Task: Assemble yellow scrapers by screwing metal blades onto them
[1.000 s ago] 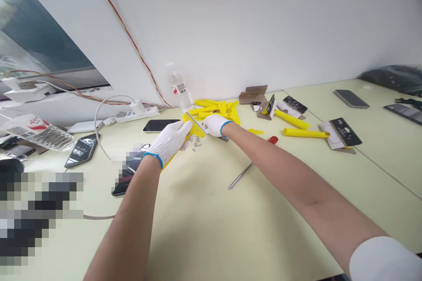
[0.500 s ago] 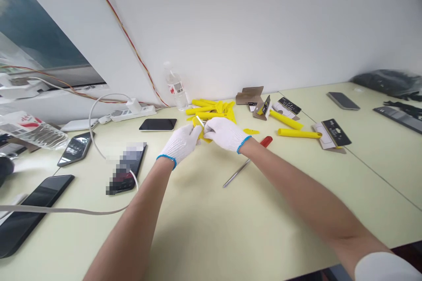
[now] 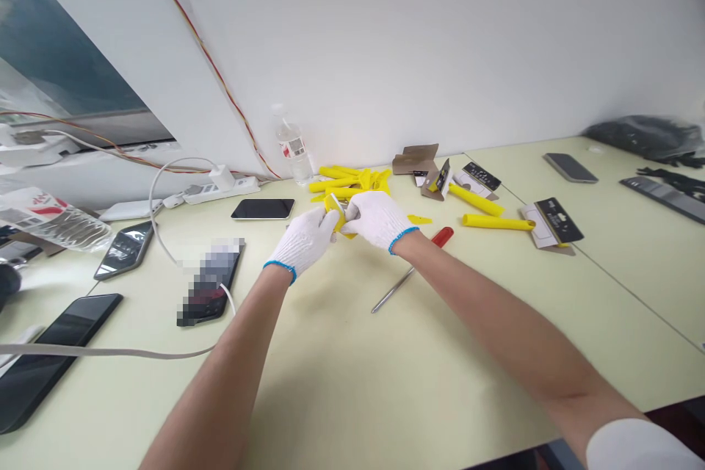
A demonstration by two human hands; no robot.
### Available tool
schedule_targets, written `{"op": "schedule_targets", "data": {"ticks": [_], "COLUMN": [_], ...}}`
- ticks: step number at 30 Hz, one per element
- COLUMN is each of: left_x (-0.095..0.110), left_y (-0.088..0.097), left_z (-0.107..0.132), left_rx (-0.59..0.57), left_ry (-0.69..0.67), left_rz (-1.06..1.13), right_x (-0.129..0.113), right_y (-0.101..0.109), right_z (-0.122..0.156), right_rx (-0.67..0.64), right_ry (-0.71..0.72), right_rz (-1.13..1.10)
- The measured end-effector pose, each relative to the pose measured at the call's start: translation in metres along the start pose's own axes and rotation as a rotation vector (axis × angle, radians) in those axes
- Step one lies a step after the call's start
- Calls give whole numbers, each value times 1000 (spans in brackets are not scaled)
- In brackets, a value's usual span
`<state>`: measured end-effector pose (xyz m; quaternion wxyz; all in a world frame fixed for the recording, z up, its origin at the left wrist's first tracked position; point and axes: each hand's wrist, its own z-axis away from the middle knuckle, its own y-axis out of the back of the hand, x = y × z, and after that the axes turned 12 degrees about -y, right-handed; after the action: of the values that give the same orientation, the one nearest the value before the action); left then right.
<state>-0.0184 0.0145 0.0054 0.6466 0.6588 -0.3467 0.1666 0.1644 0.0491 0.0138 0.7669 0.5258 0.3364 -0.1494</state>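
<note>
Both my hands wear white knit gloves with blue cuffs and meet over the table. My left hand [image 3: 308, 239] is closed on a small yellow plastic piece [image 3: 333, 204] with a pale strip along it, which looks like a scraper head. My right hand [image 3: 375, 217] pinches the same piece from the other side; its fingertips are partly hidden. Just behind the hands lies a heap of yellow plastic handles and parts [image 3: 375, 178]. A red-handled screwdriver [image 3: 393, 288] rests below my right wrist. To the right of my hand is a flat yellow piece [image 3: 420, 219].
Two yellow handles [image 3: 496, 222] lie on the right near carded packages [image 3: 559, 220] and an opened cardboard piece [image 3: 416, 159]. A water bottle [image 3: 294, 148] stands by the wall. Several phones [image 3: 263, 208], a white cable [image 3: 137, 354] and a power strip [image 3: 220, 189] occupy the left.
The yellow piece has turned slightly between my hands, showing more of its yellow side. My right hand has shifted a little. Both hands keep hold; the table items stay put.
</note>
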Motion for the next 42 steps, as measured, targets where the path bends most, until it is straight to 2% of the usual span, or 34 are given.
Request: {"op": "schedule_targets", "data": {"ticks": [3, 9, 15, 17, 19, 21, 23, 25, 27, 30, 33, 37, 42], "left_x": [1, 4, 14, 15, 14, 12, 11, 10, 11, 11, 10, 6, 7], "left_y": [3, 12, 21, 22, 22, 20, 16, 8, -2, -18, -26, -26, -26], "left_z": [1, 4, 9, 9, 9, 9, 8, 8, 8, 9, 12, 15, 16], "left_rx": [9, -47, -57, -73, -30, 75, 140, 113, 68, 73, 101, 91, 84], "left_ry": [-9, -15, 7, 25, 4, -83, -274, -477, -562, -486, -443, -421, -393], "left_rz": [7, 107, 104, 51, -59, -213, -375, -509, -589, -641, -637, -600, -506], "right_x": [3, 7, 6, 7, 11, 16, 22, 26, 29, 31, 32, 33, 32], "right_y": [8, 18, 10, 7, 4, 4, 4, 5, 5, 4, 5, 7, 10], "right_z": [-3, 1, 7, 7, 7, 6, 5, 4, 4, 7, 10, 14, 16], "right_rx": [-7, -52, -107, -120, -147, -169, -173, -176, -200, -274, -344, -370, -347], "right_ry": [-37, -53, -29, -26, -43, -92, -151, -188, -195, -194, -243, -287, -327], "right_rz": [0, -51, -157, -187, -261, -381, -512, -609, -691, -793, -879, -972, -981]}}
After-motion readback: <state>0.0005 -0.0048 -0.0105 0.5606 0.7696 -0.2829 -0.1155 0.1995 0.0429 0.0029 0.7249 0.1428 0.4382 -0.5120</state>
